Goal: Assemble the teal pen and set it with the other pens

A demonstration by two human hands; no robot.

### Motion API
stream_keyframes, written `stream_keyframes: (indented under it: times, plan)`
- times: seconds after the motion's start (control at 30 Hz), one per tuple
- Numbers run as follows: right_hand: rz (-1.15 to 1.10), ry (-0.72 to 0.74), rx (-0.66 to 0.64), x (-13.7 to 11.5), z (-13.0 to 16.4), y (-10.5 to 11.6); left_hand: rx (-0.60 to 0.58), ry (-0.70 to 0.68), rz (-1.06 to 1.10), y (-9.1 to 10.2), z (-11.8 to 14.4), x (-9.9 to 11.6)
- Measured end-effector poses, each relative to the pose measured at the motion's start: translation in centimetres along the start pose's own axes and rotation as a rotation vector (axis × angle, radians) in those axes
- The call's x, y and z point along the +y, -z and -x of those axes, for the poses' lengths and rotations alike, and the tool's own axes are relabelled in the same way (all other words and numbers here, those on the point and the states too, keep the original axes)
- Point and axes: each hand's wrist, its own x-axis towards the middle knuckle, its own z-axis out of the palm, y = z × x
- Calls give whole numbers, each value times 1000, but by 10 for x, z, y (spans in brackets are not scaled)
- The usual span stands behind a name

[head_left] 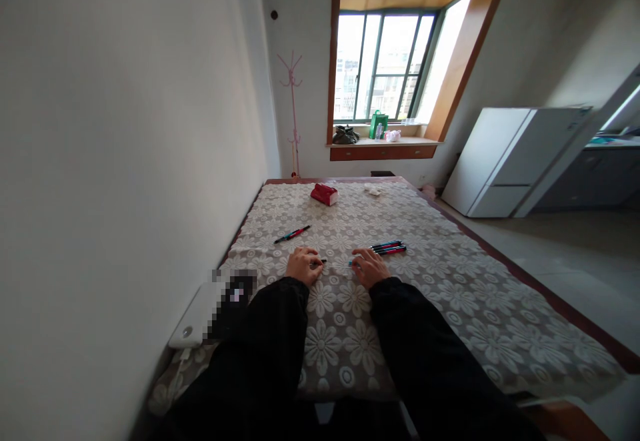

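Black pen (323, 261) between both hands' fingers (314, 264)

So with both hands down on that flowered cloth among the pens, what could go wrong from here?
1. The left hand and right hand seem to grip a thin pen at its two ends; it is too small to judge, and a piece might slip loose.
2. The pair of pens lies right beside the right hand and could be nudged into rolling.
3. The white device sits at the table's left edge by the left sleeve and might be pushed off.
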Motion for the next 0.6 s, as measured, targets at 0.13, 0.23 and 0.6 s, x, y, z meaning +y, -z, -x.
stream_keyframes:
  times: [0.13, 0.23, 0.6]
  plan:
    - [-8, 8, -9, -1, 0, 1, -10, -5, 1, 0, 0, 0]
    - [-24, 16, -11, -3, 0, 1, -22, -19, 3, 0, 1, 0]
    - [-103, 36, -19, -10, -3, 2, -18, -110, 21, -2, 1, 6]
